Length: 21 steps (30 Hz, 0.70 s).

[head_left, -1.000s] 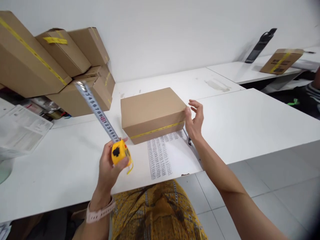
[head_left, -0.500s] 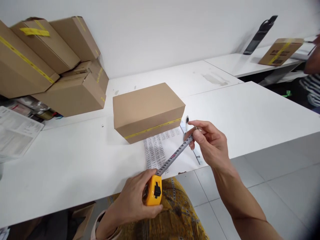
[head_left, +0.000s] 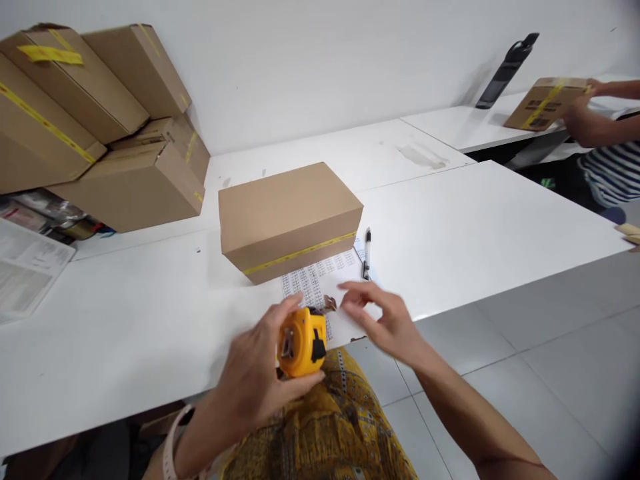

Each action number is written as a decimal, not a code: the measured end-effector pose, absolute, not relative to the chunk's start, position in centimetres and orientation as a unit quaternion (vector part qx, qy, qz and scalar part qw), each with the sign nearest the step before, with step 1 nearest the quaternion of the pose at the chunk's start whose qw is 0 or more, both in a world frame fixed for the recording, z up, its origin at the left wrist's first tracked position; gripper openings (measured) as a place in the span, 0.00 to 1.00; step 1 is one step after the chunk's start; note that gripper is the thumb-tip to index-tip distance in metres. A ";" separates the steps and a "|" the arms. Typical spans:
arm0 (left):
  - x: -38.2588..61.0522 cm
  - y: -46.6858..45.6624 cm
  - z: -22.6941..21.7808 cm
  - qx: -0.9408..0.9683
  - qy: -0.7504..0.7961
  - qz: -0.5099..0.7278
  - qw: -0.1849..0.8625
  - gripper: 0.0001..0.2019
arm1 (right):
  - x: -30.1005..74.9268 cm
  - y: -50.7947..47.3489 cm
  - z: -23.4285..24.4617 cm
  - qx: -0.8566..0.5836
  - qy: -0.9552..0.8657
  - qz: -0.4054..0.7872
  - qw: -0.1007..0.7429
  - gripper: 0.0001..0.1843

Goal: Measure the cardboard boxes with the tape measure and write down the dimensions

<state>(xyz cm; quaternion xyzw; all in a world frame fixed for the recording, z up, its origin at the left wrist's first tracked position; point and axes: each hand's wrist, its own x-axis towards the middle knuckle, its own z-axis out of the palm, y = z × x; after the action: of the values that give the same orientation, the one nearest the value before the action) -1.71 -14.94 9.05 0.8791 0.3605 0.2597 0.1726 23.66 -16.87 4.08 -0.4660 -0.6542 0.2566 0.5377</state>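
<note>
My left hand (head_left: 257, 363) is wrapped round a yellow tape measure (head_left: 303, 343) with a black slider, held above the table's front edge. Its metal end hook (head_left: 330, 303) sits at the mouth of the case, with the blade drawn in. Just to the right, my right hand (head_left: 377, 317) is empty, thumb and fingers apart, close to the hook but not on it. Behind both hands a closed cardboard box (head_left: 293, 213) with a yellow tape strip rests partly on a printed sheet (head_left: 300, 283). A pen (head_left: 367, 250) lies to the right of the box.
Several taped cardboard boxes (head_left: 135, 180) are stacked at the left, by a plastic-wrapped packet (head_left: 30, 267). At the far right, a co-worker's hands (head_left: 580, 110) hold a small box (head_left: 545, 103) near a dark bottle (head_left: 507, 70). The white table (head_left: 450, 233) ends at a tiled floor.
The tape blade has gone back into its case, and my right hand has let go of its end and opened. My left hand has risen slightly. The co-worker's hands now show on the small box.
</note>
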 end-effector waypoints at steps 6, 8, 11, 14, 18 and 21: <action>-1.8 -8.4 14.7 0.845 0.423 0.326 -0.004 0.35 | 30.7 -9.0 3.6 -0.782 -0.511 0.128 0.332 0.10; -1.2 -5.8 15.9 0.839 0.446 0.310 -0.043 0.33 | 31.5 -7.1 2.8 -0.817 -0.514 0.125 0.230 0.15; -0.3 -2.6 16.7 0.842 0.459 0.276 -0.068 0.32 | 31.3 -5.9 1.6 -0.811 -0.550 0.123 0.156 0.17; 0.3 -0.3 16.2 0.846 0.465 0.251 -0.068 0.30 | 31.4 -6.1 0.6 -0.783 -0.585 0.118 0.177 0.13; 0.7 2.0 15.3 0.846 0.473 0.239 -0.055 0.28 | 33.3 -6.4 0.0 -0.751 -0.504 0.210 0.372 0.13; 0.9 3.0 14.9 0.847 0.480 0.223 -0.045 0.26 | 35.0 -6.5 0.5 -0.640 -0.371 0.335 0.584 0.13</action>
<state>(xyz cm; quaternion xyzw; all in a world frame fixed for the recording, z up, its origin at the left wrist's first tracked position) 0.88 3.01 14.88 0.8471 0.4803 0.2229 -0.0449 35.03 -6.51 0.48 -0.6398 -0.3711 0.3348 0.5839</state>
